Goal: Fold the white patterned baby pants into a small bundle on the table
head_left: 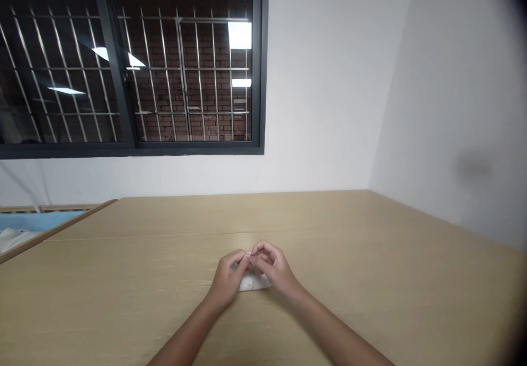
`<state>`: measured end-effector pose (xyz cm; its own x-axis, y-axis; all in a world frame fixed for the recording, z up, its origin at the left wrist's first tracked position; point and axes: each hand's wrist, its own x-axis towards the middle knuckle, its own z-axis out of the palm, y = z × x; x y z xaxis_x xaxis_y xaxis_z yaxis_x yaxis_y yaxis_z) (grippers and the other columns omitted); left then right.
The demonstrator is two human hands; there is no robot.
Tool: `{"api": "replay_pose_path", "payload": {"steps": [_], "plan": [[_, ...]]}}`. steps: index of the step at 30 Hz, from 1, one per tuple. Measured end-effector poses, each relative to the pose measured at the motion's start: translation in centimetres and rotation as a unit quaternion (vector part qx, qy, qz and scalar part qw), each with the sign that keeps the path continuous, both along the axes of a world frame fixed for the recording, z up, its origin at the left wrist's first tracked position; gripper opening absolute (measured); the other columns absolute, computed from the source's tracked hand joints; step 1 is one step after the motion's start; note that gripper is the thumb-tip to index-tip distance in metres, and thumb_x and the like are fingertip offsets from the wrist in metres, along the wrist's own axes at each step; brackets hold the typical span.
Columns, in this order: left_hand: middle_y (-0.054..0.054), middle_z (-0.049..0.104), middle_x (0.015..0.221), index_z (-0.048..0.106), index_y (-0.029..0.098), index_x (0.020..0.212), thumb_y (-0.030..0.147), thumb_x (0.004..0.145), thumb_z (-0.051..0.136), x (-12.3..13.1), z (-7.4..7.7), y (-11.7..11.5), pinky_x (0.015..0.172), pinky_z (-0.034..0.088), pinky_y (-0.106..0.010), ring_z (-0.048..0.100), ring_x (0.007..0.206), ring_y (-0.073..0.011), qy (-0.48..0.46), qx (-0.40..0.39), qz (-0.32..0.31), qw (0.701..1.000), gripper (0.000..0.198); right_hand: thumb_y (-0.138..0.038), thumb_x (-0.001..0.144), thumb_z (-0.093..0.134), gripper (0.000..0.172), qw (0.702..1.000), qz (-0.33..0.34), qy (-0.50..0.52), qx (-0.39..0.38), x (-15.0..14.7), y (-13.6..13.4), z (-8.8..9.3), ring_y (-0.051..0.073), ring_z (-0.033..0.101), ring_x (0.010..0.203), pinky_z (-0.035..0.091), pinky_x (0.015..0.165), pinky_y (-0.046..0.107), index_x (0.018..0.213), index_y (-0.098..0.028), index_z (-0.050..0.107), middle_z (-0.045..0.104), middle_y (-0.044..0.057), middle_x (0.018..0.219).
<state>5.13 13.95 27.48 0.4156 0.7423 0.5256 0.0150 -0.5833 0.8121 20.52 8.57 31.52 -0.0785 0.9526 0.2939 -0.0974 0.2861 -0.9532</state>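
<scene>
A small white item with a faint coloured pattern (253,283), like a cloth or packet, lies on the wooden table (164,283) near the middle. My left hand (230,275) is over its left side, thumb and fingers pinched together at its upper part. From the right, my right hand (274,267) meets it, fingers curled and thumb pressed towards the fingertips. The fingertips of both hands touch or nearly touch. What they pinch is too small and hidden to make out.
A dark-framed window with bars (185,69) is in the wall behind the table. Past the table's left edge, a wooden-railed area holds light blue fabric (45,220) and white fabric (16,238). A white wall (453,108) borders the right side.
</scene>
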Motion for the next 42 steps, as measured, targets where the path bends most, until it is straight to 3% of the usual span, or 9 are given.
{"api": "replay_pose_path", "payload": {"steps": [6, 13, 17, 22, 42], "plan": [[-0.002, 0.054, 0.072, 0.055, 0.015, 0.074, 0.057, 0.103, 0.047, -0.05, 0.02, -0.03, 0.071, 0.037, -0.028, 0.051, 0.073, -0.0152, -0.013, -0.010, -0.004, 1.000, 0.052, -0.053, 0.077, 0.081, 0.048, 1.000, 0.005, -0.012, -0.004, -0.10, 0.08, -0.32, 0.009, 0.056, 0.067, 0.037, 0.062, 0.024, 0.092, -0.016, 0.054, 0.063, 0.000, 0.074], [-0.002, 0.056, 0.074, 0.057, 0.015, 0.079, 0.056, 0.105, 0.042, 0.00, -0.51, -0.03, 0.069, 0.039, -0.028, 0.052, 0.073, -0.0152, -0.015, -0.017, -0.004, 1.000, 0.051, -0.048, 0.079, 0.082, 0.052, 1.000, 0.027, -0.006, -0.002, -0.05, 0.26, -0.94, 0.011, 0.063, 0.074, 0.047, 0.068, 0.024, 0.112, -0.014, 0.060, 0.059, -0.001, 0.079], [-0.001, 0.059, 0.070, 0.059, 0.014, 0.069, 0.051, 0.106, 0.041, -0.14, -0.29, -0.10, 0.069, 0.035, -0.029, 0.053, 0.068, -0.0140, 0.011, 0.056, -0.009, 0.998, 0.055, -0.047, 0.079, 0.081, 0.045, 0.999, 0.031, -0.043, 0.009, -0.12, -0.02, -0.69, 0.009, 0.059, 0.071, 0.045, 0.066, 0.022, 0.101, -0.011, 0.066, 0.061, 0.001, 0.077], [0.001, 0.066, 0.071, 0.066, 0.016, 0.070, 0.039, 0.109, 0.038, -0.26, 0.19, -0.44, 0.074, 0.032, -0.031, 0.057, 0.070, -0.0136, 0.034, 0.103, -0.008, 0.994, 0.053, -0.050, 0.079, 0.080, 0.046, 0.998, 0.015, -0.058, 0.014, -0.12, -0.23, -0.59, 0.009, 0.056, 0.063, 0.045, 0.060, 0.023, 0.097, -0.009, 0.070, 0.062, 0.003, 0.072], [0.004, 0.068, 0.071, 0.065, 0.017, 0.071, 0.040, 0.111, 0.033, -0.53, -0.37, -0.23, 0.082, 0.032, -0.031, 0.058, 0.068, -0.0117, 0.065, 0.112, -0.027, 0.991, 0.056, -0.048, 0.086, 0.074, 0.039, 0.998, 0.039, -0.025, 0.040, -0.41, -0.28, -0.82, 0.011, 0.057, 0.063, 0.045, 0.066, 0.027, 0.093, -0.009, 0.071, 0.061, 0.002, 0.065]]}}
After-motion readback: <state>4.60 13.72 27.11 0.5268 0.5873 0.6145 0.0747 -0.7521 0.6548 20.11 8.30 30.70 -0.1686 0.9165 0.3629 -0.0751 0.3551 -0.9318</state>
